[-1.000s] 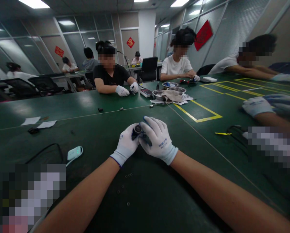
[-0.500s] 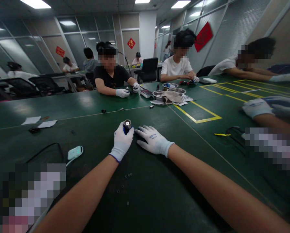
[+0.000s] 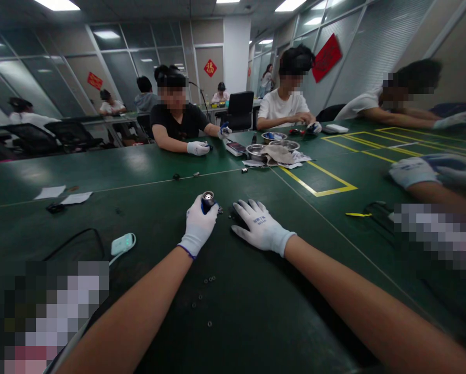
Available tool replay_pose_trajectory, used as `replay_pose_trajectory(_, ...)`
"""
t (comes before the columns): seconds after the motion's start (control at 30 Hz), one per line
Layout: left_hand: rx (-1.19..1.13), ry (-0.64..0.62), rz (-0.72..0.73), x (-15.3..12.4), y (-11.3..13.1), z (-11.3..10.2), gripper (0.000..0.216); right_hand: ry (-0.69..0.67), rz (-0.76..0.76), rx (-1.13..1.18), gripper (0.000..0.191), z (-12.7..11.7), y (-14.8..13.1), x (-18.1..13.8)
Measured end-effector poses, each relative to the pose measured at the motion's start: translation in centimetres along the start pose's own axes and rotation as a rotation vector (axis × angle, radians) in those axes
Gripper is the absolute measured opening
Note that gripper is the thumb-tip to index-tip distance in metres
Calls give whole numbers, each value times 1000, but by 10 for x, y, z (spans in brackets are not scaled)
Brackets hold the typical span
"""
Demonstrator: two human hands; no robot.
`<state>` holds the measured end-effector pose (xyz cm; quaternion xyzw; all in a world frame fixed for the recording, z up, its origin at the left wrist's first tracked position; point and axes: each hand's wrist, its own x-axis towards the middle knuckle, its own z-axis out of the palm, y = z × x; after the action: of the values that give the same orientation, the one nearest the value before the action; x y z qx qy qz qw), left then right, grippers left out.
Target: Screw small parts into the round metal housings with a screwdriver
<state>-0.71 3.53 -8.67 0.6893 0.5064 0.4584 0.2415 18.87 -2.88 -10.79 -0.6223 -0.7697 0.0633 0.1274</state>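
White-gloved left hand (image 3: pixel 199 227) closes around a small black cylinder with a silver top (image 3: pixel 207 198), upright just above the green table (image 3: pixel 256 311), likely to keep its face visible; right hand (image 3: pixel 261 226) lies flat, fingers spread, gripping nothing.

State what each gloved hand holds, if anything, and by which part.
Left hand grips a small cylinder by its lower body, metal top exposed. Right hand lies palm-down on the table; hold unclear.

Small cylinder (image 3: pixel 207 198) in left hand (image 3: pixel 199 227)
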Motion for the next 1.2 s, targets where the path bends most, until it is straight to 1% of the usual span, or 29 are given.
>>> replay_pose_trajectory(0.1, -8, 1, -22, 2, -2, 0, 24, -3, -39, 17, 82, 0, -6, 2)
replay_pose_trajectory(0.2, -8, 4, -27, 2, -3, 0, 25, 27, -87, 45, 81, 2, -13, 2)
replay_pose_trajectory(0.3, -2, -4, -32, 2, -4, 0, 25, 69, -24, 37, 84, 3, -18, 4)
replay_pose_trajectory(0.37, -9, -6, -30, 3, -5, 0, 24, 67, 29, 33, 88, 3, -19, 5)
replay_pose_trajectory(0.4, -16, -4, -29, 3, -6, 0, 24, 57, 31, 40, 90, 3, -19, 6)
replay_pose_trajectory(0.57, -40, 1, -25, 4, -8, 2, 25, 26, -88, 80, 87, 1, -19, 3)
replay_pose_trajectory(0.73, -37, -20, -41, 4, -5, 1, 23, -19, -117, 22, 85, 2, -31, -4)
replay_pose_trajectory(0.83, -36, -25, -38, 4, -4, 0, 21, -12, -121, -14, 83, 1, -26, -6)
replay_pose_trajectory(0.9, -25, -34, -42, 4, -4, 0, 22, -6, -79, -39, 86, -1, -12, -8)
replay_pose_trajectory(0.97, -16, -41, -46, 4, -5, 0, 25, 14, 9, -61, 89, -4, 13, -10)
replay_pose_trajectory(1.1, -27, -39, -37, 4, -8, 1, 26, 67, 188, -155, 87, -15, 81, -18)
replay_pose_trajectory(1.13, -30, -40, -34, 4, -9, 1, 26, 70, 258, -192, 87, -19, 100, -21)
replay_pose_trajectory(1.2, -25, -40, -32, 4, -8, 1, 25, 80, 448, -260, 89, -27, 138, -26)
